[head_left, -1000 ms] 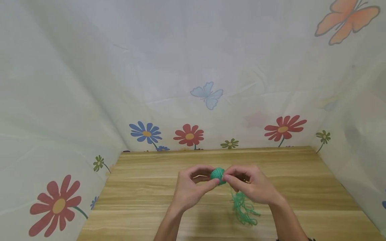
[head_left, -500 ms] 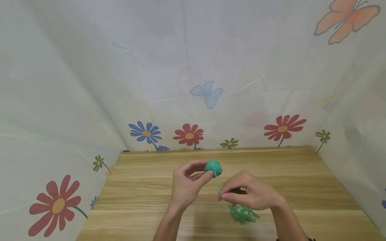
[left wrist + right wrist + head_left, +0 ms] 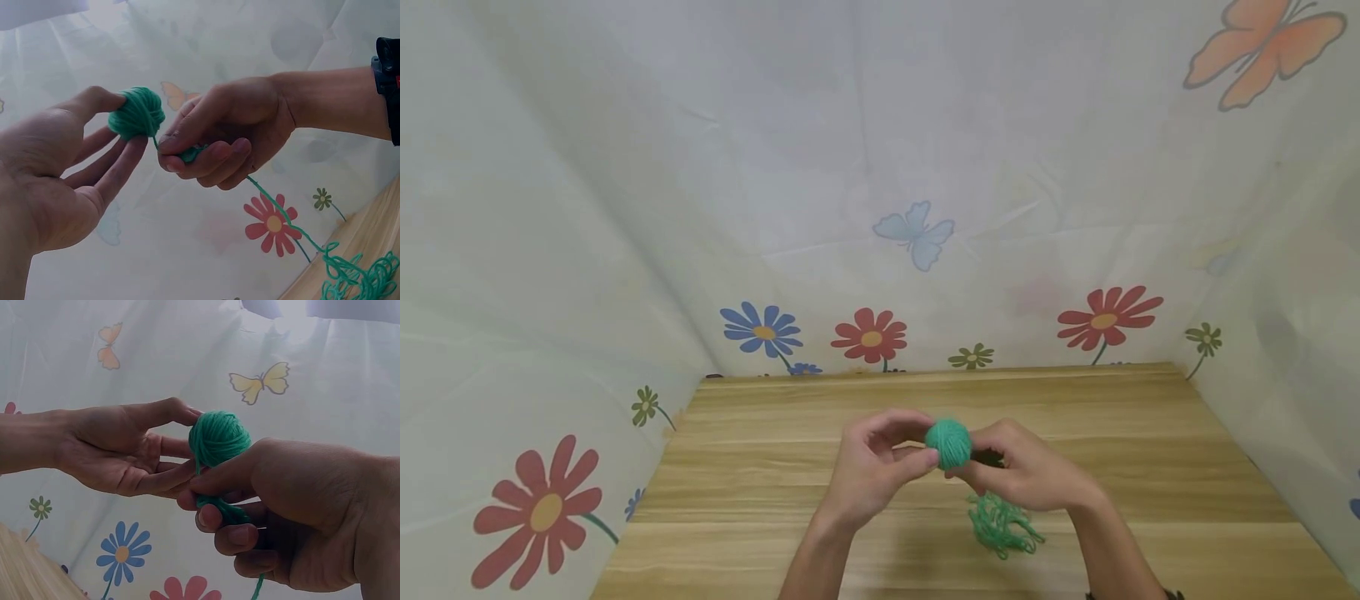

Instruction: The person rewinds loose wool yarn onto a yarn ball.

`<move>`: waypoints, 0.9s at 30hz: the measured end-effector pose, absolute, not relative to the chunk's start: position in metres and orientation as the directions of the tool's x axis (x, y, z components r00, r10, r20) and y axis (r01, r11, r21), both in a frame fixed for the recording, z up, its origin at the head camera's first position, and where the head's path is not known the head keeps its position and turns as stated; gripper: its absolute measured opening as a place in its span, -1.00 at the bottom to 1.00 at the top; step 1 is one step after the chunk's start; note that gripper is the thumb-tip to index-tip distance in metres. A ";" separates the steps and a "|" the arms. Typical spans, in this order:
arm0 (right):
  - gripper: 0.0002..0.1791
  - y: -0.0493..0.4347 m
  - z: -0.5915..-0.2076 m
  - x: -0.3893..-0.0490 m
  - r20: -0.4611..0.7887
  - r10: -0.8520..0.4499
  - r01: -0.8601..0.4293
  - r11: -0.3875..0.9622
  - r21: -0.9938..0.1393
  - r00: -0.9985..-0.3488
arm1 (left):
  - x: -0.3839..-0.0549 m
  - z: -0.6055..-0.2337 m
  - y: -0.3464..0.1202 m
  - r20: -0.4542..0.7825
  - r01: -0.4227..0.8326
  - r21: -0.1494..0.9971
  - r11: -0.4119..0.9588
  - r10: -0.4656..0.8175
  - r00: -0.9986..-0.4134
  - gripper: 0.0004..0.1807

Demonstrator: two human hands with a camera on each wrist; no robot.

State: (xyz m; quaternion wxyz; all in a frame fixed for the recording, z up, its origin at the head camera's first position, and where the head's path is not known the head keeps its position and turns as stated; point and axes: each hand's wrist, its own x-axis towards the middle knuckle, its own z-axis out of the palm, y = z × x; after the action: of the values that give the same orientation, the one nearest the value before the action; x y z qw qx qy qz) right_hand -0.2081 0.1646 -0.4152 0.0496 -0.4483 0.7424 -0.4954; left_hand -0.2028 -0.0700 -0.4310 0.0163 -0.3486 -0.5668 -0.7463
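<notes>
A small green ball of yarn (image 3: 950, 443) is held above the table between the thumb and fingertips of my left hand (image 3: 868, 471). My right hand (image 3: 1026, 467) is close at the ball's right side, pinching the strand that comes off it. In the left wrist view the strand (image 3: 275, 203) runs out below the right hand (image 3: 228, 131) down to a loose heap of yarn (image 3: 365, 278). Some yarn is bunched inside the right fingers, as the right wrist view shows beneath the yarn ball (image 3: 219, 439).
Under the hands is a wooden table (image 3: 775, 467), with the loose yarn heap (image 3: 1002, 525) lying on it near the right hand. A pale curtain (image 3: 775, 167) printed with flowers and butterflies encloses the back and sides. A dark band (image 3: 387, 87) circles the right wrist.
The right hand went down and toward the front with the strand, then came back up beside the ball. The left hand has turned the ball and shifted slightly; the heap looks more gathered.
</notes>
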 end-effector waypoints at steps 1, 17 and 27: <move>-0.72 0.165 -0.415 -0.208 0.375 -0.705 -0.617 0.111 -0.779 -0.601 | -0.203 -0.431 -0.070 0.546 0.418 0.830 -0.369 0.391 -0.740 -0.67; -0.80 0.167 -0.411 -0.206 0.376 -0.540 -0.507 0.113 -0.854 -0.753 | -0.203 -0.434 -0.071 0.547 0.468 0.836 -0.287 0.505 -0.667 -0.70; -0.78 0.166 -0.411 -0.205 0.595 -0.475 -0.640 -0.081 -0.764 -0.649 | -0.205 -0.436 -0.070 0.476 0.474 0.871 -0.130 0.463 -0.748 -0.72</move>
State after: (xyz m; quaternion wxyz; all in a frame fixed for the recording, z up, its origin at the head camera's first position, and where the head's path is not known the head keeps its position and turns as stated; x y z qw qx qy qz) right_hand -0.2053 0.1662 -0.4109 -0.0681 -0.4133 0.6743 -0.6081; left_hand -0.2048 -0.0697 -0.4359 0.0043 -0.3552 -0.6595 -0.6625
